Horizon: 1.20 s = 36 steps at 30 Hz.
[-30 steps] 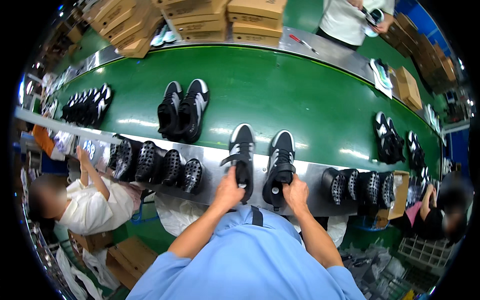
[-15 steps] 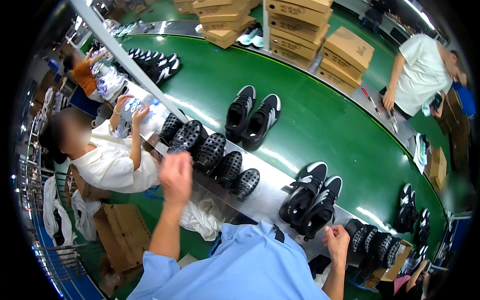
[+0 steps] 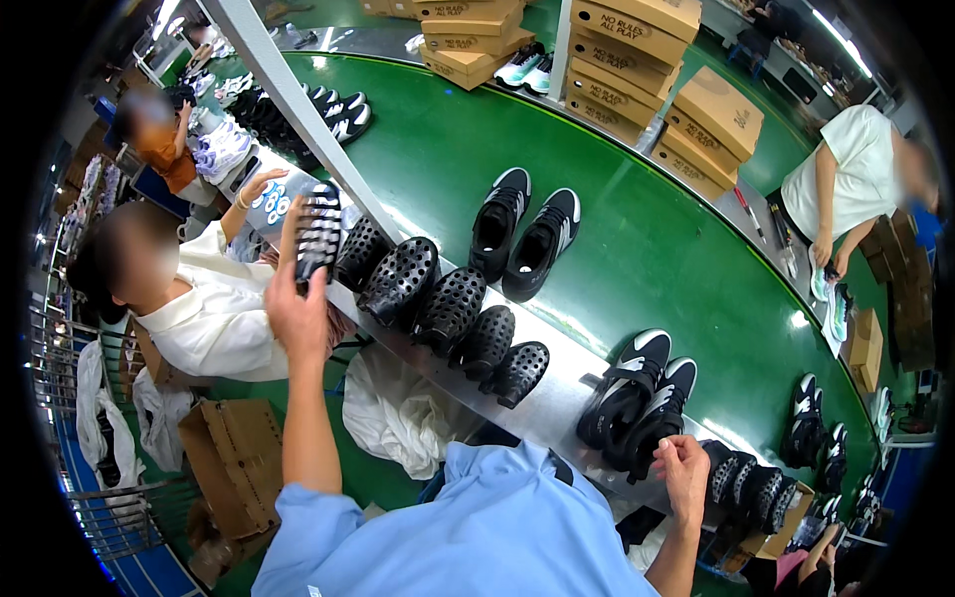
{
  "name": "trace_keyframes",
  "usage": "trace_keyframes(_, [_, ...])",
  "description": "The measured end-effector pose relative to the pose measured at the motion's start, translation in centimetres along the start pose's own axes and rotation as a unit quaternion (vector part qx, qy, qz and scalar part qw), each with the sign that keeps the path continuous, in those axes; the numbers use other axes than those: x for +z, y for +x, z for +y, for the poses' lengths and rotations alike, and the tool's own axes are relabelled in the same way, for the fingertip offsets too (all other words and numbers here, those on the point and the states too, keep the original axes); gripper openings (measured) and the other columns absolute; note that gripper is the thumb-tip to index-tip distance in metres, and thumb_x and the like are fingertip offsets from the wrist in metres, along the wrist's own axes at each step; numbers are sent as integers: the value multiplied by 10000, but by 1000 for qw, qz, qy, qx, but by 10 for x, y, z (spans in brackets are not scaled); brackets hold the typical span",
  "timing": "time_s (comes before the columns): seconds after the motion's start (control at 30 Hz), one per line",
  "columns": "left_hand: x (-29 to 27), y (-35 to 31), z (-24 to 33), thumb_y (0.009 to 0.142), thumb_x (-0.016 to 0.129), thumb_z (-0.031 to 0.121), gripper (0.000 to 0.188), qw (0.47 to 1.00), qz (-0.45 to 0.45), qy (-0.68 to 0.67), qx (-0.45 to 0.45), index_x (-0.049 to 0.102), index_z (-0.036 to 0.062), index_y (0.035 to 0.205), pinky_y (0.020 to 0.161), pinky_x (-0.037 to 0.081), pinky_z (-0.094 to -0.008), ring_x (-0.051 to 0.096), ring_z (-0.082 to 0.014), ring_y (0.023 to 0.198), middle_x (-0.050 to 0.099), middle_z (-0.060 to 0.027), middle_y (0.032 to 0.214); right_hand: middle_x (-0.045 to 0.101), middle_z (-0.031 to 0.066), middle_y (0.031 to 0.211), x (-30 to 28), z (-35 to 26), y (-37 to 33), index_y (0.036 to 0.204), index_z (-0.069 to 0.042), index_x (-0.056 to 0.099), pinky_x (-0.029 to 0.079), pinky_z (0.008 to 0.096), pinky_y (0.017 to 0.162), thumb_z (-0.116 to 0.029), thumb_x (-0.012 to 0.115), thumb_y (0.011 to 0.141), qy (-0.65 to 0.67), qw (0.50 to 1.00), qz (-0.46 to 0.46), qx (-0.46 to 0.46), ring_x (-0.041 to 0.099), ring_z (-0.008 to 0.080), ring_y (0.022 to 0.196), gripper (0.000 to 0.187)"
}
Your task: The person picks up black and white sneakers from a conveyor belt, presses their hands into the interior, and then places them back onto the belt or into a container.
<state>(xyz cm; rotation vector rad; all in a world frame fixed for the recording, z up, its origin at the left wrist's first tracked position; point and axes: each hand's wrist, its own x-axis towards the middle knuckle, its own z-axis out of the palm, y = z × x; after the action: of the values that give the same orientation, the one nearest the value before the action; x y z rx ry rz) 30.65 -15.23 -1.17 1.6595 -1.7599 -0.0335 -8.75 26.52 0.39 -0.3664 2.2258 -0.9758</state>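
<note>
My left hand (image 3: 301, 310) is raised at the left with its fingers around a black perforated shoe form (image 3: 318, 231), whose rows of holes are smeared into pale stripes. Just right of it, several similar black shoe forms (image 3: 450, 306) stand along the metal ledge (image 3: 438, 376). My right hand (image 3: 684, 476) is closed in a pinch beside the heels of a pair of black sneakers (image 3: 637, 393) with white toe trim; whatever its fingertips hold, if anything, is hidden. Another black pair (image 3: 517, 239) sits on the green belt (image 3: 418, 129).
A grey post (image 3: 308, 129) slants up beside my left hand. Close on that side is a co-worker in white (image 3: 214, 298). More black forms (image 3: 751, 483) line the ledge at right. Shoe boxes (image 3: 627, 70) are stacked across the belt, and an open carton (image 3: 234, 463) lies lower left.
My left hand has moved left and up from above the row of forms, and a shoe form now shows in it. My right hand has drawn its fingertips together. The view has shifted slightly.
</note>
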Motion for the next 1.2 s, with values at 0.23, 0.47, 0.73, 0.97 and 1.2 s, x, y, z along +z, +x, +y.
trace_keyframes(0.23, [-62,-120,132,766,890,160,554,954,-59,-159,246,686,-58,1234,899,540,-424,661,-323,1054,676,-171,1229,641,206,1322,76,-50,-10,1512,46,412,554,357,961,-355,721,999,238,946,-189,-113,659,268,1178,720])
trace_keyframes(0.47, [-9,-187,220,747,902,287,567,777,-294,-401,387,697,8,1196,892,562,-431,652,-361,1081,658,-159,1231,644,105,1269,71,-47,-1,1383,-47,526,536,385,1007,-187,721,959,470,868,-158,-9,653,209,1135,487])
trace_keyframes(0.73, [68,-227,254,885,773,49,276,677,-529,-506,82,709,4,1150,914,538,-314,634,-179,1064,675,-93,1151,679,186,1203,31,-36,-35,1450,57,479,540,417,937,-440,776,910,-90,983,-129,-91,683,273,1102,792])
trace_keyframes(0.97, [88,-286,263,867,780,107,227,665,-609,-426,-72,745,10,1069,863,541,-354,678,-227,939,703,-87,1029,688,196,730,11,6,-59,885,-6,573,551,525,597,-505,796,857,-317,928,10,-194,705,424,671,548])
trace_keyframes(1.2, [127,-268,266,801,727,182,322,638,-381,-237,626,718,15,1076,996,452,-423,552,-278,1251,619,-98,1302,695,287,737,-13,25,-37,855,58,654,569,547,697,-375,791,876,-351,927,-89,-102,713,471,734,455])
